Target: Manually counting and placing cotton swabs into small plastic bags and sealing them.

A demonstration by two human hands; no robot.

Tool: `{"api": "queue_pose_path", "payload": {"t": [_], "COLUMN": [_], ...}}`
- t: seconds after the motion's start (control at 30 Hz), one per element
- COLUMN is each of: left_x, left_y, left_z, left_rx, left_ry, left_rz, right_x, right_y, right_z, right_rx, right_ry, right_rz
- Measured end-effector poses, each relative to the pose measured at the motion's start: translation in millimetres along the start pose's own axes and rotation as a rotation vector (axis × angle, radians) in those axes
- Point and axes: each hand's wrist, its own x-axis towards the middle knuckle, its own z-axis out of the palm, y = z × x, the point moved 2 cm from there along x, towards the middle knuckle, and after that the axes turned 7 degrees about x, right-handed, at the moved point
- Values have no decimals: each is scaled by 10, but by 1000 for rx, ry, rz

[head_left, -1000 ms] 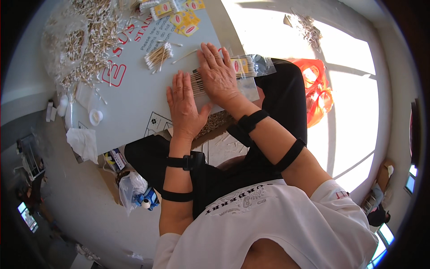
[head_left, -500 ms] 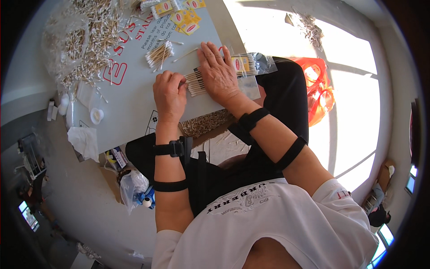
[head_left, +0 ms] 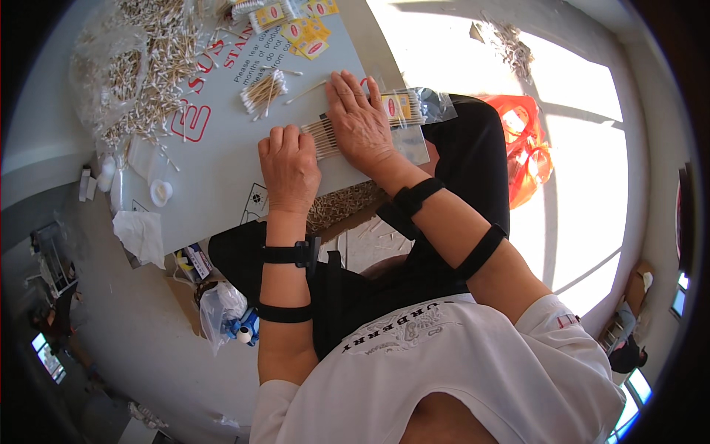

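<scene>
The left hand, flat a second ago, is now curled, knuckles up, at the left end of a row of swabs on the table; whether it pinches any cannot be told. The right hand stays flat over the row, apparently steadying it alone. To its right is a clear bag with a yellow card. Beyond lie a loose bundle and, farther left, a heap.

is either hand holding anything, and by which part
The right hand lies flat over a row of swabs, not gripping; the left hand curls at its left end, fingertips hidden, so any hold cannot be told.
</scene>
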Motion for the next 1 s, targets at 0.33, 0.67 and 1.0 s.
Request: {"api": "queue_pose_path", "payload": {"t": [0.33,0.67,1.0], "left_x": [-278,-318,-298], "left_y": [285,290,312], "left_z": [82,141,152], "left_rx": [-123,-152,-123], "left_ry": [-233,-204,-219], "left_rz": [-94,-112,-118], "right_x": [8,-233,-172], "right_y": [-15,6,71], "right_z": [-24,-238,-215], "right_rx": [-59,1058,1187], "right_ry": [-25,187,-28], "right_rz": [-2,217,237]}}
